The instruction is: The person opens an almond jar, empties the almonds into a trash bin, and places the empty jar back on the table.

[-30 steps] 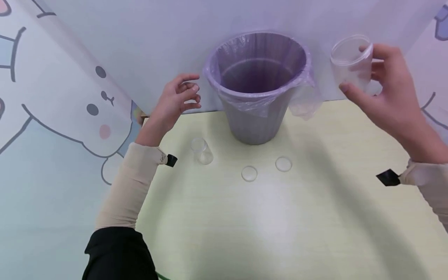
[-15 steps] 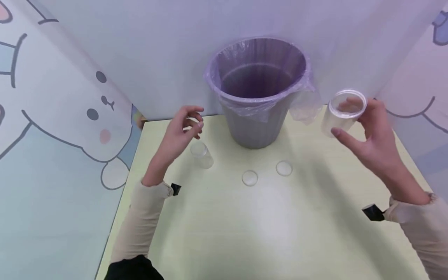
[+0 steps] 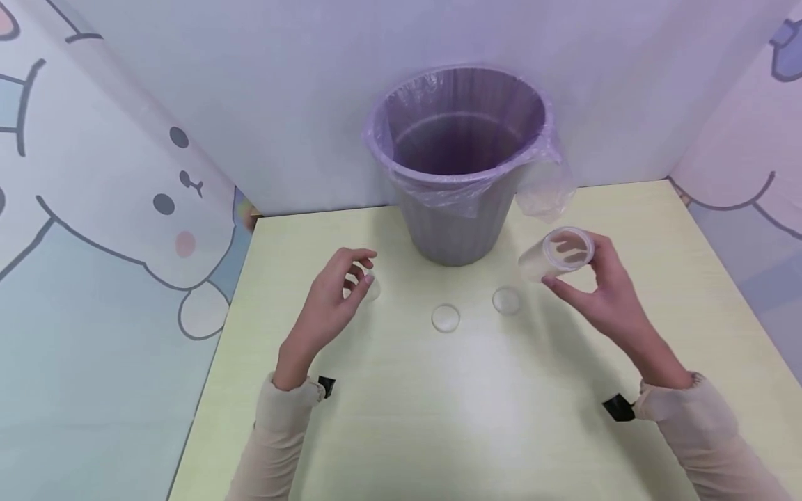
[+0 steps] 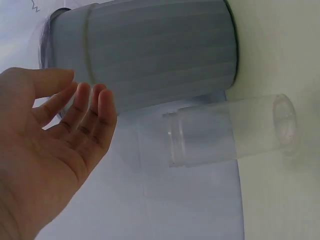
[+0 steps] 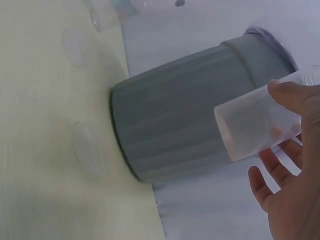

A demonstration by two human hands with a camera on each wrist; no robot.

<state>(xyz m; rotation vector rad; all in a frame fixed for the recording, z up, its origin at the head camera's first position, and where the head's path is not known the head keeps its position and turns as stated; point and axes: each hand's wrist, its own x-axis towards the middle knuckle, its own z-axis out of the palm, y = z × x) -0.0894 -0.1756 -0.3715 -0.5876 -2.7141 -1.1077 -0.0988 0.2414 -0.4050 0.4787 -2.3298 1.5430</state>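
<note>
My right hand [image 3: 601,292] grips a clear plastic jar [image 5: 255,122] by its side, thumb on one face and fingers on the other. The jar is tilted in the air, its open mouth facing me. A second clear jar [image 4: 225,132] stands upright on the table, mostly hidden behind my left hand [image 3: 335,296] in the head view. That hand hangs above the table with relaxed, slightly bent fingers and holds nothing. Two clear round lids [image 3: 445,318] lie flat on the table, the right-hand lid [image 3: 506,300] close to the held jar.
A grey bin [image 3: 454,226] with a thin purple-tinted bag [image 3: 545,188] over its rim stands at the back of the pale table [image 3: 464,431]. Behind it rises a plain wall [image 3: 282,104]. A cartoon-printed wall [image 3: 94,264] borders the left side.
My right hand has brought the jar down and left, from beside the bin's rim to low over the table, tilting its mouth toward me. My left hand has lowered in front of the standing jar.
</note>
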